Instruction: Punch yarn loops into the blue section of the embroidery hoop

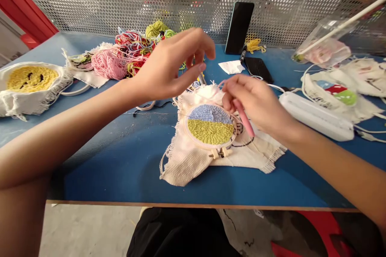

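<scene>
My right hand is closed around a pink-handled punch needle, its handle slanting down below my fingers. Pale pink yarn shows near those fingertips. Higher up and to the left, my left hand hovers over the table with fingers curved and the thumb apart from the index finger; I see nothing held in it. Between and below the hands lies an embroidery hoop on cream cloth. Inside it, blue loops fill the top half and yellow-green loops the bottom half. A dark drawn outline on the cloth is partly hidden by the right hand.
A heap of yarn sits behind my left forearm. On the left is a yellow smiley piece. A phone leans against the perforated metal screen. At right are a white elongated device, cables and another stitched cloth.
</scene>
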Tool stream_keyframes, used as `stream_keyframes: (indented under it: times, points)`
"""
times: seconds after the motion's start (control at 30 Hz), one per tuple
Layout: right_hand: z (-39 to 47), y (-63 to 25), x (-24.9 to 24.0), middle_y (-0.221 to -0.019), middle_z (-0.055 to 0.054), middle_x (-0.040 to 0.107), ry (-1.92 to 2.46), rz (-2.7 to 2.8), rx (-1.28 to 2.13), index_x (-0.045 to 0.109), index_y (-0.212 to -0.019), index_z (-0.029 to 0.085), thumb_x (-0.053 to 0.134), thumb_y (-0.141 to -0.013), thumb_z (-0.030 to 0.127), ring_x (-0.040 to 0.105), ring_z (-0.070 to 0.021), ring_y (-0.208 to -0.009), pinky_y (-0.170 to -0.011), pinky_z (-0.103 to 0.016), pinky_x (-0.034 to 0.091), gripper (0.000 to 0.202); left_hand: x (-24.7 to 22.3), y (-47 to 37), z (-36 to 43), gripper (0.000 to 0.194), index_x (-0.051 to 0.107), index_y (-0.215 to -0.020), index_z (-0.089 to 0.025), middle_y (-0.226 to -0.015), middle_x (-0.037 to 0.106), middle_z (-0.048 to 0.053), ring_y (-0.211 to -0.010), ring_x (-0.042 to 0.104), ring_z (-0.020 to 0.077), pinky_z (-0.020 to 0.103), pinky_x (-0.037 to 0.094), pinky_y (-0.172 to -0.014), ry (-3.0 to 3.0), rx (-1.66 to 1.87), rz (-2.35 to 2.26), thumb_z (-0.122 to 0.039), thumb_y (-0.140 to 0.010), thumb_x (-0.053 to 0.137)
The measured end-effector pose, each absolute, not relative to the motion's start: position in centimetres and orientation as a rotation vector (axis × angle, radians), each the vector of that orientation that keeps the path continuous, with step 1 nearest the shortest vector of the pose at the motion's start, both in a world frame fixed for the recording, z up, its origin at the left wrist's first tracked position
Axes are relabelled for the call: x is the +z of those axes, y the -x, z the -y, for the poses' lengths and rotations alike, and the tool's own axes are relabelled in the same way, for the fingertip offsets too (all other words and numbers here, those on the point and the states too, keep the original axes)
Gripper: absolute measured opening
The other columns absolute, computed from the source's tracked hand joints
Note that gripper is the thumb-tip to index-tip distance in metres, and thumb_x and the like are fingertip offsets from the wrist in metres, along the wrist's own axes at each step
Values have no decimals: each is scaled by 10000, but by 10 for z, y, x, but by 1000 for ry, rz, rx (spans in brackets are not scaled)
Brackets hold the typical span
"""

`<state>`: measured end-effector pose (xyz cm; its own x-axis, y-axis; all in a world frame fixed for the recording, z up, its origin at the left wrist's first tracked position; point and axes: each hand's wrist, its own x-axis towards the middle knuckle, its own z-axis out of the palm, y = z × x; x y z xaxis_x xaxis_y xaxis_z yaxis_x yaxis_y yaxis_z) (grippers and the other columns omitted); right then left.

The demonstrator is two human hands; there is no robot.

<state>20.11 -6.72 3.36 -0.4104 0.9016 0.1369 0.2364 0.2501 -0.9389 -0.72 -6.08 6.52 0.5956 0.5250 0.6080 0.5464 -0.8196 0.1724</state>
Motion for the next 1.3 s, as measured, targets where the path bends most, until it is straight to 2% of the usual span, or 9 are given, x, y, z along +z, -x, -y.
stream_keyframes:
  times: [0.33,0.5,0.67,0.77,0.83,0.93,1.03,1.13,1.3]
  points:
    - [52,-176,66,-742,2,626,1014,1216,1461,380,-799,200,316,-907,225,596,-75,-664,-715,-244,456,128,27,-17,80,336,445,-1196,-266,-1040,574,59,-747,568,113,231,410,-534,2845,-630,699,-227,-869,380]
    - [40,-179,41,-771,-34,647,1035,1283,1494,429,-834,193,287,-907,367,617,-105,-703,-662,-242,472,236,33,-8,82,170,518,-992,-224,-896,580,46,-826,559,143,290,459,-689,2937,-1259,778,-271,-855,430]
    - [37,-203,18,-632,-54,628,1222,1685,1497,533,-827,176,281,-852,593,527,-114,-465,-437,-254,367,488,55,24,75,127,473,-853,-215,-634,439,-17,-561,498,104,243,360,-440,2805,-2055,1298,-325,-840,409]
    - [41,-215,17,-578,-41,599,1249,1800,1420,540,-761,175,339,-861,528,472,-99,-416,-404,-256,306,419,73,52,66,100,468,-761,-221,-572,328,-30,-475,337,71,243,244,-403,2548,-2334,1560,-257,-794,381]
    - [43,-222,17,-578,-29,596,1278,1967,1294,539,-759,186,403,-860,444,482,-105,-435,-424,-261,312,309,82,66,62,269,461,-677,-206,-518,259,-24,-506,284,72,238,231,-428,2598,-2384,1677,-379,-841,334]
    - [48,-230,14,-641,-26,617,1338,2265,761,556,-849,220,460,-837,431,522,-144,-529,-480,-283,314,232,81,70,64,402,440,-632,-181,-496,236,-35,-509,239,52,220,232,-444,2745,-2260,1808,-492,-872,355]
    - [56,-233,10,-704,-41,619,1402,2419,225,559,-851,233,479,-819,473,510,-171,-578,-497,-297,270,255,66,54,75,285,482,-712,-180,-498,326,-46,-482,320,50,237,284,-453,3026,-1863,1776,-439,-831,469]
    - [64,-231,5,-761,-69,613,1402,2540,161,549,-786,220,426,-841,485,517,-186,-617,-529,-320,307,297,50,35,84,210,490,-806,-179,-542,412,-40,-458,385,56,234,301,-443,3189,-1626,1625,-384,-835,454]
    - [66,-226,-6,-980,-110,541,1317,2607,195,544,-1024,208,344,-887,428,519,-272,-972,-794,-410,401,327,34,18,87,221,465,-864,-200,-614,494,-15,-536,471,95,246,372,-481,3046,-1377,1443,-382,-883,341]
